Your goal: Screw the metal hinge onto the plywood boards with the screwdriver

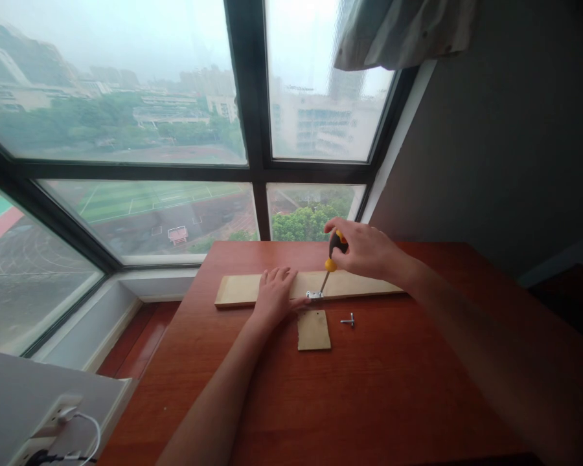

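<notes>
My right hand [364,249] is closed round the yellow-and-black handle of a screwdriver [330,264], which slants down to the left. The tip of its shaft meets a small silver metal hinge-like bracket [314,296] at the near edge of a long pale wooden board [243,289]. My left hand [276,294] lies flat on the board, fingers stretched out, with the thumb reaching the left end of the bracket. Just in front is a small, roughly square wooden piece [314,331] with a dark hole near its top edge. Whether a screw sits under the tip is too small to see.
Right of the square piece lie small silver metal parts [348,320], perhaps screws. Everything rests on a reddish-brown wooden table [369,395]. Large windows [175,171] rise behind it, a grey wall [505,149] stands at right, and a wall socket with plugs [61,414] is lower left.
</notes>
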Demonstrator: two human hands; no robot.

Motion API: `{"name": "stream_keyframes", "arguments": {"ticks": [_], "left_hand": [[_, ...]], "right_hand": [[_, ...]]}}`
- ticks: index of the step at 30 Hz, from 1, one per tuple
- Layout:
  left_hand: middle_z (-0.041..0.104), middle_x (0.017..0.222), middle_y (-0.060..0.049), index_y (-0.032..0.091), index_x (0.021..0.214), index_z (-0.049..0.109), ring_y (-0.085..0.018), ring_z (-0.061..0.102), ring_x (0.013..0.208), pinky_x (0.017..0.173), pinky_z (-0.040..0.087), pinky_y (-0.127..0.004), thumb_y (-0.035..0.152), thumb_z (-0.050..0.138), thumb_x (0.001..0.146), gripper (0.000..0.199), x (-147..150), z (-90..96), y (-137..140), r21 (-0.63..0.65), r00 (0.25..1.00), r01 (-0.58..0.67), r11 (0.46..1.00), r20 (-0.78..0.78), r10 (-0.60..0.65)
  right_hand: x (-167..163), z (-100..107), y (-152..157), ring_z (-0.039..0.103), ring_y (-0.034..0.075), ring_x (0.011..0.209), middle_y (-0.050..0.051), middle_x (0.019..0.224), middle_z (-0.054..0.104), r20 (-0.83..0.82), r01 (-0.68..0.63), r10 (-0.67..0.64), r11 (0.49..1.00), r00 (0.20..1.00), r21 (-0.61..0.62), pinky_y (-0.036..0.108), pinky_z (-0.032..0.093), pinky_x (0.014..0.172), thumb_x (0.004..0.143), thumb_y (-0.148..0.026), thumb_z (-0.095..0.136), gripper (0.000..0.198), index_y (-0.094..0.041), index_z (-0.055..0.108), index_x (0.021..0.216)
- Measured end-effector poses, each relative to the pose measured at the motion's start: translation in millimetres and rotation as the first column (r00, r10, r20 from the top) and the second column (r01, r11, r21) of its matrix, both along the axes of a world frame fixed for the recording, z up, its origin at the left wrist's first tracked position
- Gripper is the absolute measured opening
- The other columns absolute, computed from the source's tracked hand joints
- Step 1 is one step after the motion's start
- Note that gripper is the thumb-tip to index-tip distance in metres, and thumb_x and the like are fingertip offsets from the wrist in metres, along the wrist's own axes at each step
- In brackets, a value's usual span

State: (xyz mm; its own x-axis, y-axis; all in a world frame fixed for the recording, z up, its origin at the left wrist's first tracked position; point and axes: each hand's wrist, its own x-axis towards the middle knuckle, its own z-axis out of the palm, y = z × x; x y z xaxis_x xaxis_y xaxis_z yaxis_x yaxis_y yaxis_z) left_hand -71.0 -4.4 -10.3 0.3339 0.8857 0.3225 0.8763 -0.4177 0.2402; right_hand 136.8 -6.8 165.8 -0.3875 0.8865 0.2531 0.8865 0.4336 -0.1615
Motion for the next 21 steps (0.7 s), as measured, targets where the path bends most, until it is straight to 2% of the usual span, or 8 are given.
{"name": "stream_keyframes", "arguments": {"ticks": [3,7,9,11,14,16,18,21], "left_hand": [[0.056,0.133,-0.012,0.025,0.127,0.056,-0.030,0.047,0.124,0.108,0.030,-0.049,0.055,0.068,0.076,0.060,8.0,0.5,-0.8,-0.003,0.994,0.090,0.996,0.060,-0.090],[0.061,0.126,-0.010,0.024,0.120,0.061,-0.026,0.054,0.116,0.104,0.037,-0.044,0.045,0.067,0.081,0.045,11.3,-2.2,-1.1,-0.010,0.983,0.159,0.987,0.100,-0.157],[0.063,0.124,-0.009,0.023,0.117,0.063,-0.026,0.055,0.114,0.102,0.040,-0.042,0.041,0.066,0.082,0.040,10.5,-3.6,-0.7,-0.002,0.978,0.163,0.987,0.131,-0.162],[0.063,0.123,-0.008,0.023,0.116,0.064,-0.025,0.057,0.112,0.101,0.041,-0.041,0.039,0.065,0.083,0.037,9.9,-3.9,-0.5,0.005,0.971,0.176,0.984,0.164,-0.174],[0.065,0.120,-0.008,0.024,0.115,0.065,-0.024,0.058,0.110,0.100,0.042,-0.040,0.035,0.064,0.084,0.033,10.3,-2.3,-0.7,-0.002,0.961,0.219,0.976,0.175,-0.215],[0.065,0.119,-0.007,0.024,0.113,0.066,-0.024,0.058,0.110,0.100,0.042,-0.041,0.033,0.065,0.083,0.031,10.8,-0.6,-1.3,-0.007,0.959,0.235,0.972,0.166,-0.231],[0.065,0.119,-0.007,0.025,0.112,0.066,-0.025,0.058,0.111,0.100,0.042,-0.041,0.032,0.065,0.082,0.031,11.2,0.9,-2.0,-0.011,0.960,0.238,0.971,0.157,-0.233],[0.065,0.119,-0.007,0.026,0.111,0.066,-0.025,0.057,0.113,0.101,0.041,-0.041,0.031,0.065,0.082,0.029,11.2,2.1,-2.7,-0.015,0.961,0.239,0.971,0.148,-0.234]], "right_hand": [[0.6,0.8,-1.3,0.063,0.020,0.080,0.004,0.101,0.070,0.013,0.028,-0.028,0.999,1.000,0.032,0.027,0.035,0.057,0.085,-0.035,0.053,0.029,-0.025,0.057,0.111],[-0.9,2.7,-0.1,0.062,0.023,0.070,0.007,0.083,0.070,0.139,0.142,-0.156,0.985,0.978,0.100,0.030,0.034,0.057,0.089,-0.054,0.048,0.036,-0.023,0.062,0.099],[-0.4,2.6,1.9,0.063,0.023,0.071,0.007,0.084,0.070,0.126,0.131,-0.142,0.987,0.982,0.090,0.030,0.036,0.058,0.089,-0.051,0.049,0.032,-0.023,0.062,0.100],[1.3,1.5,4.0,0.063,0.022,0.078,0.006,0.093,0.070,0.046,0.056,-0.059,0.997,0.997,0.052,0.029,0.039,0.061,0.086,-0.040,0.053,0.027,-0.024,0.060,0.107],[4.4,-0.3,6.0,0.062,0.018,0.084,0.005,0.102,0.069,-0.099,-0.102,0.099,0.994,0.990,-0.033,0.026,0.042,0.067,0.078,-0.023,0.057,0.036,-0.021,0.056,0.114],[5.1,-0.5,5.7,0.061,0.017,0.083,0.005,0.101,0.068,-0.136,-0.146,0.138,0.988,0.981,-0.055,0.025,0.043,0.067,0.075,-0.018,0.056,0.037,-0.020,0.056,0.112],[4.1,0.3,4.3,0.061,0.017,0.080,0.004,0.099,0.068,-0.102,-0.106,0.103,0.994,0.989,-0.021,0.025,0.041,0.064,0.078,-0.021,0.056,0.030,-0.021,0.058,0.108],[0.8,1.6,2.9,0.060,0.019,0.072,0.004,0.088,0.068,0.017,0.019,-0.020,0.997,1.000,0.075,0.027,0.037,0.059,0.086,-0.041,0.054,0.024,-0.023,0.061,0.100]]}}
